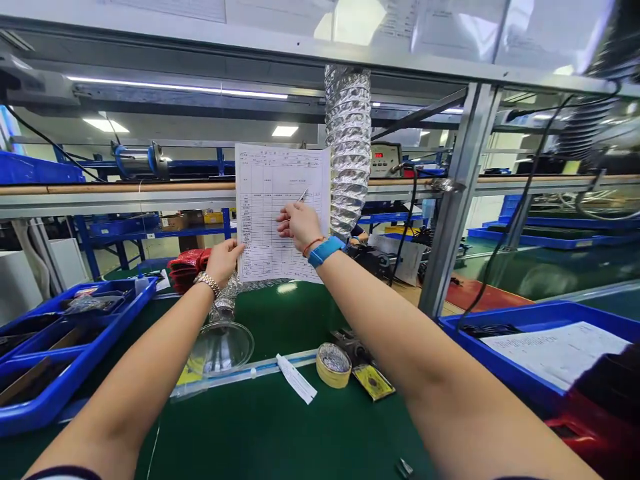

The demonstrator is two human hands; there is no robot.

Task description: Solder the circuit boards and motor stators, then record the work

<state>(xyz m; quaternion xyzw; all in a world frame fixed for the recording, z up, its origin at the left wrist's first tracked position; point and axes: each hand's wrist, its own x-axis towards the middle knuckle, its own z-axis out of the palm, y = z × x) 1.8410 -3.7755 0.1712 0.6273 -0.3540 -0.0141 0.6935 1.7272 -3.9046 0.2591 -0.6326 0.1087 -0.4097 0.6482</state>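
A printed form with a ruled table stands upright in front of me, before the shelf. At its lower left edge my left hand pinches the sheet between thumb and fingers. My right hand, with a blue strap on the wrist, is in front of the paper's right half. A thin pen sticks up from its fingers, over the upper part of the table. Whether the pen touches the paper, I cannot tell.
Blue bins of parts stand left; a blue tray with papers is at right. A foil duct hangs behind the form. On the green bench lie a tape roll, a white strip and a yellow packet.
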